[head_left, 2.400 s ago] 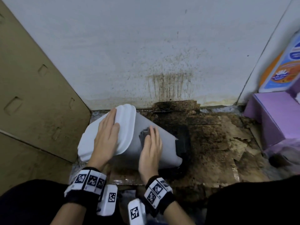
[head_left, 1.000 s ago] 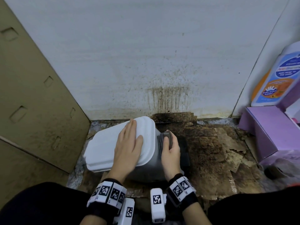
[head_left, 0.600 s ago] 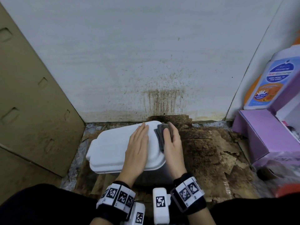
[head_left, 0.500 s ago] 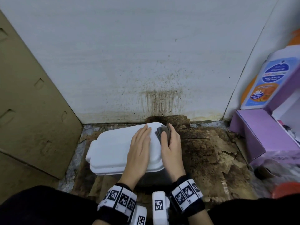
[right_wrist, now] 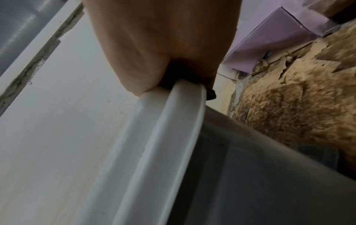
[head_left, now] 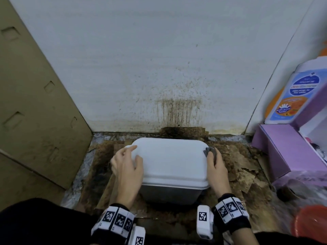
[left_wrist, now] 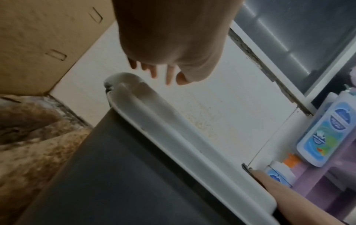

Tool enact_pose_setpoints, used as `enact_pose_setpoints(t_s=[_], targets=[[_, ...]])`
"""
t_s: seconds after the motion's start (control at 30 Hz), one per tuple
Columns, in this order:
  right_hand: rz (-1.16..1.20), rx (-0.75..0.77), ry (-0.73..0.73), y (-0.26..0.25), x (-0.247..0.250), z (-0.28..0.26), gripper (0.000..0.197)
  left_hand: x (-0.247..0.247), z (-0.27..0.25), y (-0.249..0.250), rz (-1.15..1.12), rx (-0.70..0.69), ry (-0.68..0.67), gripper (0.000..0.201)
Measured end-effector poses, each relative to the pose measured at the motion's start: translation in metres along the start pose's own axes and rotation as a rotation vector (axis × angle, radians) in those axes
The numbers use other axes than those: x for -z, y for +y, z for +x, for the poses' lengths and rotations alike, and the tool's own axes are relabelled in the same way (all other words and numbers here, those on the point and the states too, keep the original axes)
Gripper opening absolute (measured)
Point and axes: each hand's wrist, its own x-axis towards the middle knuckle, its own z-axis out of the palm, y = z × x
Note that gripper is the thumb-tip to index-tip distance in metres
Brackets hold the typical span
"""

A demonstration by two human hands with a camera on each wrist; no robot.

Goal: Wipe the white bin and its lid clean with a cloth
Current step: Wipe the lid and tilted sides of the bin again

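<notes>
The white bin [head_left: 169, 193] stands upright on the stained floor, its white lid [head_left: 169, 160] on top. My left hand [head_left: 127, 163] rests on the lid's left end, thumb on top and fingers loosely spread past the corner. In the left wrist view the left hand [left_wrist: 169, 45] hovers over the lid's rim [left_wrist: 169, 124], fingers straight. My right hand [head_left: 215, 167] holds a grey cloth [head_left: 209, 151] against the lid's right edge. In the right wrist view the dark cloth [right_wrist: 210, 95] is pinched over the rim [right_wrist: 158, 137] under my right hand [right_wrist: 163, 38].
Brown cardboard [head_left: 35, 112] leans close on the left. A stained white wall [head_left: 168, 76] stands right behind the bin. A purple box [head_left: 283, 149] and a soap bottle [head_left: 299, 92] are at the right, an orange-red object [head_left: 311, 225] at the near right. Peeling brown card [head_left: 244, 167] covers the floor.
The bin has gone from lying tilted to standing upright. My left hand slid from the lid's top to its left end. My right hand took the cloth to the lid's right edge.
</notes>
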Motion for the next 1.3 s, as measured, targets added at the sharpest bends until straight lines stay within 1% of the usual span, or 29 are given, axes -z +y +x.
enact_pose_setpoints(t_s=[0.03, 0.07, 0.13, 0.2, 0.23, 0.3, 0.4, 0.57, 0.67, 0.73, 0.8, 0.9, 0.97, 1.03, 1.1, 1.17, 1.2, 1.3], targets=[[0.007, -0.005, -0.008, 0.000, 0.001, 0.000, 0.055, -0.002, -0.001, -0.003, 0.089, 0.115, 0.011, 0.040], [0.011, -0.007, -0.013, 0.000, 0.002, -0.001, 0.055, -0.003, -0.002, -0.007, 0.131, 0.228, -0.004, 0.052], [0.023, -0.008, -0.017, -0.001, 0.002, -0.003, 0.056, -0.006, -0.006, -0.013, 0.102, 0.403, -0.079, 0.076], [0.038, -0.007, -0.021, 0.000, 0.003, -0.006, 0.056, -0.008, -0.007, -0.020, -0.016, 0.501, -0.150, 0.088], [0.040, -0.010, -0.026, 0.000, 0.003, -0.007, 0.057, -0.008, -0.007, -0.023, -0.066, 0.520, -0.166, 0.090], [0.049, -0.024, -0.037, 0.001, 0.005, -0.009, 0.064, -0.007, -0.006, -0.025, -0.127, 0.507, -0.158, 0.091], [0.110, -0.033, -0.041, -0.001, 0.007, -0.009, 0.071, -0.004, -0.004, -0.024, -0.193, 0.477, -0.135, 0.085], [0.240, -0.043, 0.040, 0.008, 0.003, -0.015, 0.068, -0.003, -0.011, -0.024, -0.249, 0.463, -0.124, 0.077], [0.284, -0.048, 0.088, 0.011, -0.002, -0.021, 0.064, -0.001, -0.010, -0.025, -0.291, 0.442, -0.135, 0.079], [0.296, -0.044, 0.151, 0.008, -0.005, -0.028, 0.060, 0.001, -0.005, -0.025, -0.333, 0.401, -0.154, 0.076], [0.319, -0.057, 0.220, 0.006, -0.010, -0.038, 0.060, 0.002, 0.006, -0.026, -0.333, 0.348, -0.181, 0.070], [0.365, -0.129, 0.332, 0.005, -0.024, -0.055, 0.069, 0.004, 0.027, -0.029, -0.299, 0.295, -0.241, 0.076], [0.384, -0.166, 0.407, 0.004, -0.035, -0.066, 0.070, 0.005, 0.039, -0.028, -0.299, 0.278, -0.276, 0.079], [0.408, -0.168, 0.450, 0.003, -0.048, -0.077, 0.072, 0.006, 0.048, -0.030, -0.327, 0.267, -0.293, 0.079], [0.404, -0.159, 0.435, 0.002, -0.061, -0.088, 0.076, 0.009, 0.053, -0.034, -0.352, 0.274, -0.312, 0.085], [0.356, -0.133, 0.403, 0.005, -0.070, -0.093, 0.079, 0.011, 0.056, -0.038, -0.387, 0.289, -0.315, 0.096], [0.332, -0.126, 0.396, 0.006, -0.071, -0.093, 0.080, 0.010, 0.057, -0.040, -0.395, 0.292, -0.305, 0.095], [0.319, -0.140, 0.375, 0.010, -0.067, -0.082, 0.081, 0.002, 0.054, -0.038, -0.405, 0.272, -0.292, 0.082]])
